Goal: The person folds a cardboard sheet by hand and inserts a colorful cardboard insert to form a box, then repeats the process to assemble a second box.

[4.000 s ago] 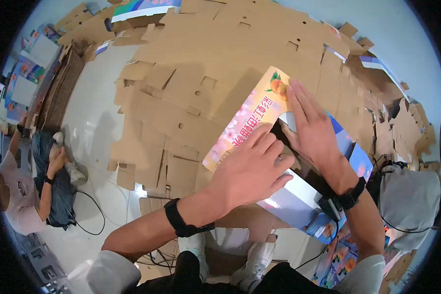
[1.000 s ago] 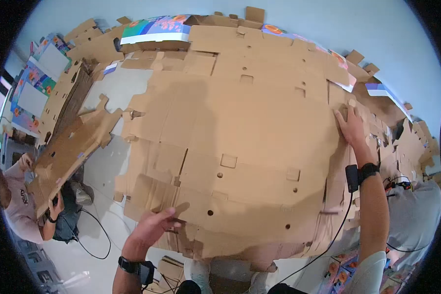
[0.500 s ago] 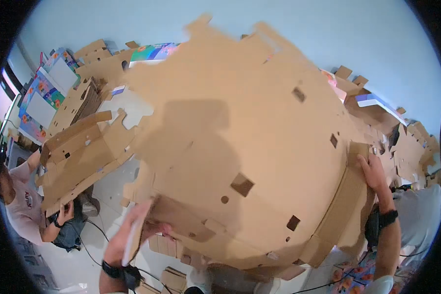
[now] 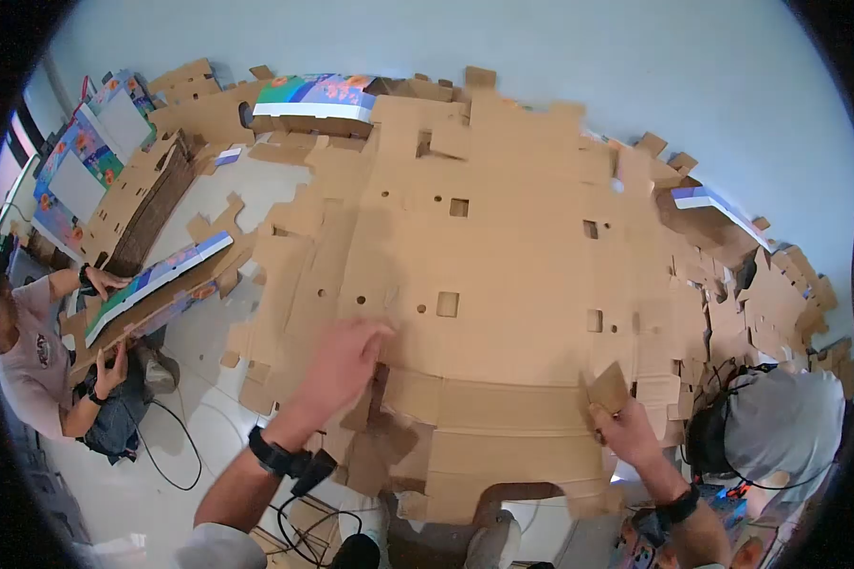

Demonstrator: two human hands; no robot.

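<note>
A large brown cardboard sheet [image 4: 512, 256] with square cutouts and small round holes lies spread out in front of me. Fold lines cross its near part, and an arched notch is cut in the near edge. My left hand [image 4: 346, 356] is at the sheet's left near side, fingers bent together on the edge of a flap; the fingertips are slightly blurred. With my right hand [image 4: 626, 431] I grip a small raised flap [image 4: 609, 387] at the right near corner. Both wrists wear black bands.
At the left a person [image 4: 43, 351] holds a folded cardboard piece [image 4: 157, 289] with a printed edge. Stacked cardboard [image 4: 143, 209] and printed panels [image 4: 76, 190] stand behind. Another person's grey back [image 4: 778, 417] is at the right, beside piled cardboard [image 4: 778, 303]. A cable [image 4: 195, 446] lies on the floor.
The sheet has dropped from a raised, tilted position to lying flatter and farther down. My left hand moved right and up, my right hand down and left. The person at left turned their piece over.
</note>
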